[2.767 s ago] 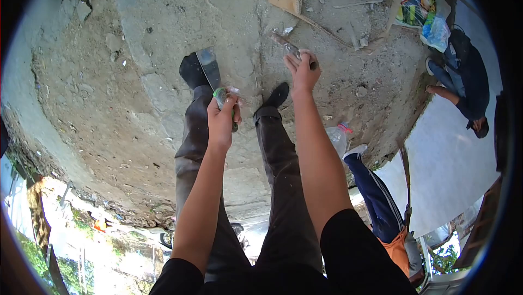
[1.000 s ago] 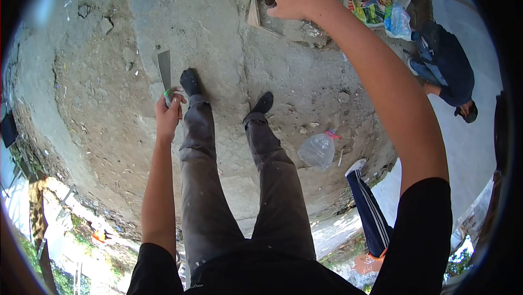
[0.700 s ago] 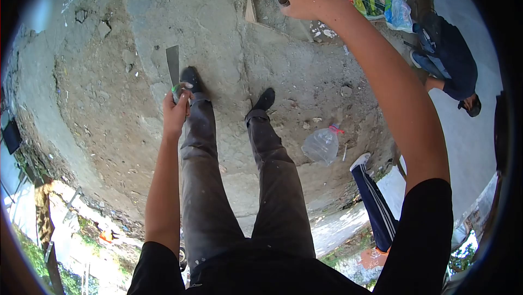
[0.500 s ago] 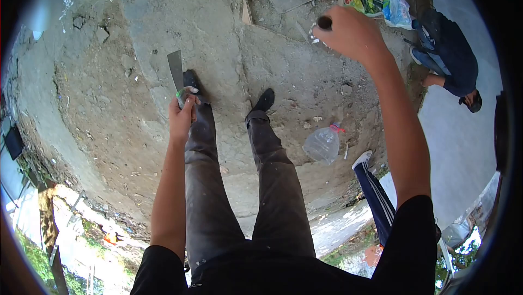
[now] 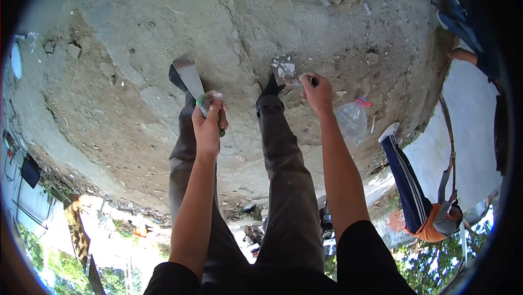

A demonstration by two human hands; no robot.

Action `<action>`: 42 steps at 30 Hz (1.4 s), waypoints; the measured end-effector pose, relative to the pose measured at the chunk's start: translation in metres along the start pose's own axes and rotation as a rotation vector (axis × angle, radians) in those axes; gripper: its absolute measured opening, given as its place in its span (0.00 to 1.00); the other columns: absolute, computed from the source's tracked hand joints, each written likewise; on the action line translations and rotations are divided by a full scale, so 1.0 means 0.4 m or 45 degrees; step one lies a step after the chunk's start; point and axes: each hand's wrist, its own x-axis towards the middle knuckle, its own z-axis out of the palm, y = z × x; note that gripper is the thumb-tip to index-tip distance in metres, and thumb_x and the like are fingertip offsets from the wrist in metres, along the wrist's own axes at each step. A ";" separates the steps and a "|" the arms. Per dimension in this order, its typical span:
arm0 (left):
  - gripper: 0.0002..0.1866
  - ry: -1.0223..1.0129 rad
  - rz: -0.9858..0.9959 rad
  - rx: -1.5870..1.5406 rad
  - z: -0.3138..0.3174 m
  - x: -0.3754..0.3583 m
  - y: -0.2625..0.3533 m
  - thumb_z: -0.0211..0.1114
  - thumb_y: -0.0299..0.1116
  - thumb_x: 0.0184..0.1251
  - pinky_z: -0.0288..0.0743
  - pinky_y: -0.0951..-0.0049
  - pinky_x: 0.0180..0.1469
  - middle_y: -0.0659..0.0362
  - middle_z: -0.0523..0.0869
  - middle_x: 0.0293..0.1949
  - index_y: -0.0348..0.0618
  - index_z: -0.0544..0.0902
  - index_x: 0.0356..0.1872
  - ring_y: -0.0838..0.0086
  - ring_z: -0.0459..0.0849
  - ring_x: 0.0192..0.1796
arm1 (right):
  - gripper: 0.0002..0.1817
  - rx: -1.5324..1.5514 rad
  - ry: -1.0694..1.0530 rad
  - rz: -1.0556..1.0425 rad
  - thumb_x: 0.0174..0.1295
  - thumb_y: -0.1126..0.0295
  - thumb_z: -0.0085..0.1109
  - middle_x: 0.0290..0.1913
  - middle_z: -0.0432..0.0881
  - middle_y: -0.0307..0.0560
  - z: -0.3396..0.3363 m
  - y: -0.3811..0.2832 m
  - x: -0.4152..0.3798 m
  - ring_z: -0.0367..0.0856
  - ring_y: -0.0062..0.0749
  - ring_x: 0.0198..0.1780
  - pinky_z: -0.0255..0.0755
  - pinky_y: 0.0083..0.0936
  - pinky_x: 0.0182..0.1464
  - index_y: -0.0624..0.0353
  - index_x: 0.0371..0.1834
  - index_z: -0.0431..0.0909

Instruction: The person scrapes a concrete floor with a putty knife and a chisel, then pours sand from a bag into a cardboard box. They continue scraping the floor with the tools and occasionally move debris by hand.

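I hold two scrapers, one in each hand. My left hand is clenched around the green handle of the wide scraper, whose flat grey metal blade points away from me, out over the toe of my left shoe. My right hand grips the dark handle of the small scraper — its blade is shorter, smeared with pale patches of grey-white paste, and it sticks out to the left of my fist, just above my right shoe. The two blades are apart, with my legs below them.

Under me is rough grey concrete ground, cracked and pitted. One crumpled clear plastic bottle with a red band at its neck lies on the ground just right of my right forearm. Two other people show at the right edge — one in blue striped trousers and an orange top, low down, and the dark sleeve and hand of another higher up.
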 end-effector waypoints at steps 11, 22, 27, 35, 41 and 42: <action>0.05 -0.022 -0.156 -0.361 -0.015 0.067 0.035 0.55 0.27 0.72 0.62 0.77 0.23 0.61 0.80 0.31 0.44 0.76 0.45 0.83 0.66 0.20 | 0.10 0.279 0.059 0.063 0.64 0.66 0.60 0.24 0.84 0.47 0.140 -0.050 0.111 0.84 0.26 0.23 0.82 0.22 0.26 0.62 0.40 0.84; 0.07 0.033 -0.185 -0.639 -0.053 0.102 0.134 0.55 0.27 0.71 0.60 0.78 0.24 0.60 0.79 0.31 0.45 0.76 0.46 0.82 0.65 0.21 | 0.11 0.338 -0.008 0.021 0.64 0.68 0.59 0.28 0.85 0.51 0.190 -0.205 0.171 0.86 0.33 0.25 0.83 0.25 0.26 0.65 0.43 0.80; 0.06 0.046 -0.167 -0.682 -0.068 0.107 0.150 0.54 0.27 0.71 0.62 0.76 0.24 0.60 0.79 0.31 0.44 0.75 0.45 0.81 0.66 0.21 | 0.10 0.292 0.149 0.065 0.62 0.66 0.59 0.28 0.85 0.53 0.235 -0.355 0.205 0.86 0.36 0.24 0.82 0.25 0.25 0.64 0.37 0.79; 0.06 0.049 -0.176 -0.699 -0.067 0.107 0.145 0.55 0.27 0.71 0.60 0.77 0.24 0.60 0.78 0.30 0.45 0.76 0.45 0.81 0.65 0.21 | 0.10 0.186 0.018 0.114 0.62 0.65 0.58 0.28 0.85 0.52 0.171 -0.380 0.245 0.86 0.35 0.26 0.80 0.21 0.26 0.62 0.38 0.78; 0.06 0.057 -0.195 -0.667 -0.052 0.106 0.136 0.55 0.27 0.71 0.60 0.77 0.25 0.60 0.78 0.31 0.46 0.77 0.45 0.81 0.66 0.22 | 0.12 0.554 0.072 0.150 0.65 0.64 0.55 0.32 0.85 0.57 0.193 -0.375 0.266 0.87 0.38 0.31 0.83 0.24 0.33 0.63 0.41 0.77; 0.06 0.040 -0.188 -0.656 -0.050 0.110 0.136 0.55 0.27 0.71 0.60 0.77 0.25 0.60 0.78 0.31 0.46 0.77 0.45 0.81 0.65 0.22 | 0.13 0.611 0.111 0.158 0.67 0.62 0.53 0.34 0.85 0.59 0.201 -0.379 0.267 0.87 0.39 0.33 0.83 0.25 0.36 0.63 0.41 0.76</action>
